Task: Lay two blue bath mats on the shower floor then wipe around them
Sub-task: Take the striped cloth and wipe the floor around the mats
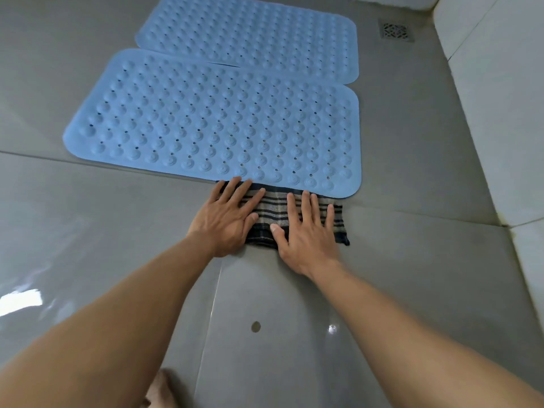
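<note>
Mid-frame, left grip and right grip, fingers spread flat, press the folded navy-and-beige checked cloth lengthwise against the nearer blue studded rubber mat; most of its front edge extends left.

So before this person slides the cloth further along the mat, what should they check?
1. Near mat and far mat lie flat on the floor: ok.
2. Left hand and right hand press flat on the cloth: ok.
3. Cloth free of the near mat's edge: cannot tell; it meets the edge and may be tucked under.
4. Drain not covered by a mat: ok.
5. Dark spot on the floor between the forearms wiped away: not ok, it shows.
</note>
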The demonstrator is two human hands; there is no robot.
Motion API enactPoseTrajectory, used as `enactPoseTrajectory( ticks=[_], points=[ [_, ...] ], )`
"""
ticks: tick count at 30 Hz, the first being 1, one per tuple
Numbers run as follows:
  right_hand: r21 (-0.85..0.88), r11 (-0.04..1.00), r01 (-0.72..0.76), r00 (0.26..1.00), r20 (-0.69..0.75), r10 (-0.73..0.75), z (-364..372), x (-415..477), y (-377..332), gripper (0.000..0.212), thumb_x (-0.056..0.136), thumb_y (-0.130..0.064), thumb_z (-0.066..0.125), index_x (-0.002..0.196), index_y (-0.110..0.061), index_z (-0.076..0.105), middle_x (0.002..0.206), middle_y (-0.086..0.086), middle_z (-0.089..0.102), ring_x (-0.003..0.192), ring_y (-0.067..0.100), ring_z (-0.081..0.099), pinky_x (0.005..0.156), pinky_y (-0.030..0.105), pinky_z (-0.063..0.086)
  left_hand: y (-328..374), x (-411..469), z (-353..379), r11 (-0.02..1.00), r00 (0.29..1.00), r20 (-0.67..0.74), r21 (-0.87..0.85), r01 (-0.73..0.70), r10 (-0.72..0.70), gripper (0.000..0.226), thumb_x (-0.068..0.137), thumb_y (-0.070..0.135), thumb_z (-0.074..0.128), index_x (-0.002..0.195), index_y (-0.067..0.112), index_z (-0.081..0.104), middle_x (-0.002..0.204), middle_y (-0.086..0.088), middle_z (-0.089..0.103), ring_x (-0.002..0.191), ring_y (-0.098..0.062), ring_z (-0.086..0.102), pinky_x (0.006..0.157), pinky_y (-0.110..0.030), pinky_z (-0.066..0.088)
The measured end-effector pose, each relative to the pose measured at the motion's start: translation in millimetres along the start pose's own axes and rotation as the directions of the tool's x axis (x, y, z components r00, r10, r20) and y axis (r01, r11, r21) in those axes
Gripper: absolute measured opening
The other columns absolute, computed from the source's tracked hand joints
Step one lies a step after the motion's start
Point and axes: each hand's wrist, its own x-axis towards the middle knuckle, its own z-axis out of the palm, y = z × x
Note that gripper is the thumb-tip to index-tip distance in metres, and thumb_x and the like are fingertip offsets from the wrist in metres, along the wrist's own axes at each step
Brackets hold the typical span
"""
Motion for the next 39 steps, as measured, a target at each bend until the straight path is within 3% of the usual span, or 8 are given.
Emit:
enactPoseTrajectory(
  ticks=[2, 4, 9, 17, 22, 28, 31, 39],
  points=[
    [-0.001, 1.0, 0.004, 1.0, 0.001, -0.004, 3, 5, -16, 0.077, 0.099, -0.06, 0.015, 0.16, -0.019, -0.006, 0.166, 0.016, -0.01, 0.153, 0.028, -0.013, 0.12, 0.057, -0.013, -13, -7, 0, 1.0, 0.999, -0.016, -0.003, 0.031, -0.031, 0.065, 0.1, 0.049, 0.005, 0.16, 0.026, 0.016, 0.161, -0.008, 0.023, 0.151, -0.027, 0.013, 0.123, -0.044, 0.011],
    [0.002, 1.0, 0.002, 1.0, 0.011, -0.002, 5, 9, -30, 0.077, 0.099, -0.06, 0.014, 0.16, -0.019, -0.008, 0.166, 0.016, -0.011, 0.153, 0.028, -0.015, 0.119, 0.058, -0.013, -25, -12, 1, 0.999, 0.999, -0.01, -0.02, 0.048, -0.049, 0.062, 0.102, 0.048, 0.007, 0.16, 0.027, 0.012, 0.162, -0.007, 0.022, 0.15, -0.026, 0.016, 0.123, -0.042, 0.014],
    [0.004, 0.998, 0.056, 0.997, 0.056, -0.056, 3, 16, -61, 0.076, 0.1, -0.06, 0.013, 0.159, -0.02, -0.01, 0.166, 0.015, -0.014, 0.153, 0.027, -0.017, 0.119, 0.058, -0.013, -54, -31, 11, 0.982, 0.988, 0.036, -0.107, 0.154, -0.151, 0.064, 0.097, 0.054, 0.0, 0.159, 0.035, -0.004, 0.168, -0.003, 0.0, 0.154, -0.022, -0.006, 0.125, -0.04, -0.003],
    [-0.098, 0.97, 0.223, 0.974, -0.004, -0.224, -7, 39, -84, 0.071, 0.101, -0.054, 0.017, 0.16, -0.016, 0.009, 0.166, 0.014, 0.013, 0.154, 0.029, 0.004, 0.122, 0.057, -0.005, -98, -39, 11, 0.971, 0.982, 0.048, -0.143, 0.19, -0.185, 0.061, 0.101, 0.053, 0.012, 0.158, 0.038, -0.006, 0.168, -0.001, -0.004, 0.154, -0.02, -0.011, 0.125, -0.04, -0.006],
    [-0.05, 0.945, 0.322, 0.947, -0.002, -0.322, 2, 49, -109, 0.075, 0.1, -0.054, 0.017, 0.159, -0.009, 0.009, 0.168, 0.011, 0.003, 0.155, 0.023, -0.004, 0.123, 0.053, -0.003, -131, -48, 11, 0.969, 0.981, 0.054, -0.152, 0.193, -0.187, 0.068, 0.094, 0.061, 0.007, 0.158, 0.039, 0.0, 0.168, -0.001, 0.002, 0.154, -0.019, -0.007, 0.125, -0.04, -0.004],
    [-0.025, 0.939, 0.343, 0.939, -0.024, -0.344, 11, 59, -160, 0.068, 0.102, -0.052, 0.015, 0.16, -0.021, 0.002, 0.168, 0.011, -0.002, 0.155, 0.026, -0.005, 0.122, 0.055, -0.005, -176, -62, 6, 0.962, 0.964, 0.093, -0.098, 0.256, -0.248, 0.07, 0.09, 0.062, 0.0, 0.157, 0.042, -0.005, 0.168, 0.002, -0.002, 0.154, -0.016, -0.006, 0.123, -0.049, -0.007],
    [-0.032, 0.934, 0.356, 0.933, -0.039, -0.357, 14, 66, -184, 0.067, 0.102, -0.051, 0.015, 0.16, -0.021, 0.003, 0.168, 0.012, -0.002, 0.155, 0.026, -0.005, 0.122, 0.055, -0.005, -197, -77, 14, 0.955, 0.953, 0.083, -0.047, 0.294, -0.29, 0.068, 0.09, 0.064, -0.008, 0.154, 0.045, -0.016, 0.167, 0.005, -0.01, 0.154, -0.015, -0.01, 0.122, -0.054, -0.009],
    [0.081, 0.912, 0.402, 0.915, -0.005, -0.403, 17, 87, -241, 0.071, 0.101, -0.052, 0.022, 0.16, -0.015, 0.009, 0.168, 0.013, 0.0, 0.155, 0.024, -0.005, 0.123, 0.05, -0.007, -270, -97, 17, 0.958, 0.956, 0.088, -0.042, 0.283, -0.279, 0.063, 0.093, 0.065, -0.001, 0.152, 0.05, -0.016, 0.167, 0.008, -0.012, 0.153, -0.014, -0.013, 0.118, -0.061, -0.012]
  ],
)
